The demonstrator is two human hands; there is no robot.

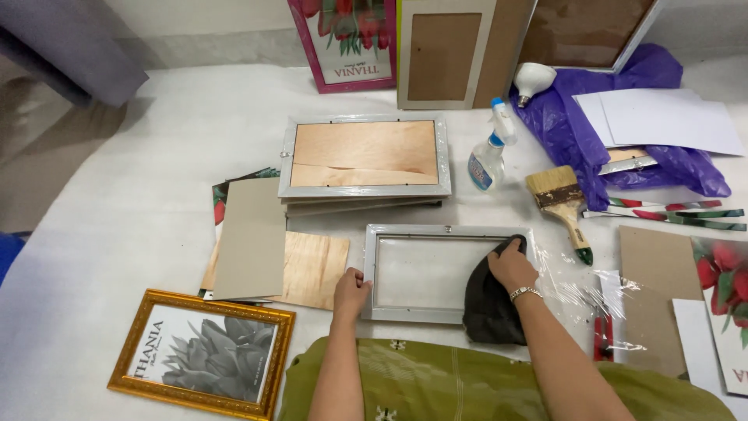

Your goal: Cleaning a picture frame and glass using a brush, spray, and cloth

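Observation:
A silver picture frame (405, 231) lies face down in front of me, its glass showing. My left hand (351, 292) grips the frame's left edge near the lower corner. My right hand (512, 265) presses a dark cloth (489, 308) onto the right part of the glass, near the frame's top right corner. The cloth hangs down over the frame's lower right corner.
A stack of silver frames with a wooden backing (365, 156) lies behind. A spray bottle (488, 152), a paintbrush (562, 204) and purple plastic (569, 117) lie to the right. Grey card (251, 238) and a plywood sheet (315, 269) lie left; a gold framed picture (204, 352) at lower left.

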